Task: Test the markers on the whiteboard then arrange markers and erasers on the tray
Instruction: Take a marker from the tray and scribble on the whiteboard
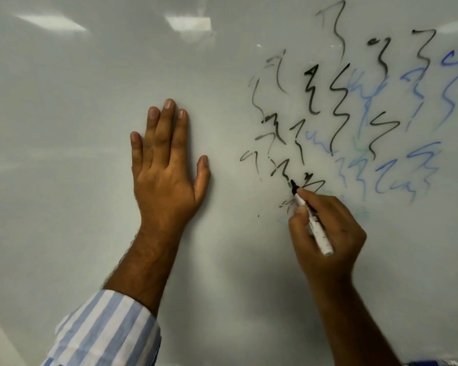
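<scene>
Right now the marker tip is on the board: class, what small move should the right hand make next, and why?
Probably draw the tip a short way down to finish this squiggle. The right hand grips the black marker with its tip on the whiteboard just under earlier black marks, and the left hand lies flat, bracing the board.

1. The left forearm wears a long shirt sleeve (pixel 103 331) in vertical stripes of pale blue and white, a woven fabric with slight creases.
2. The sleeve ends in a cuff partway up the forearm, leaving the wrist and left hand (pixel 164 165) bare.
3. The right forearm is bare as far as the frame's edge; no sleeve shows on it.
4. The right hand (pixel 328 231) is bare as well.
5. Both hands have short, trimmed fingernails.
</scene>
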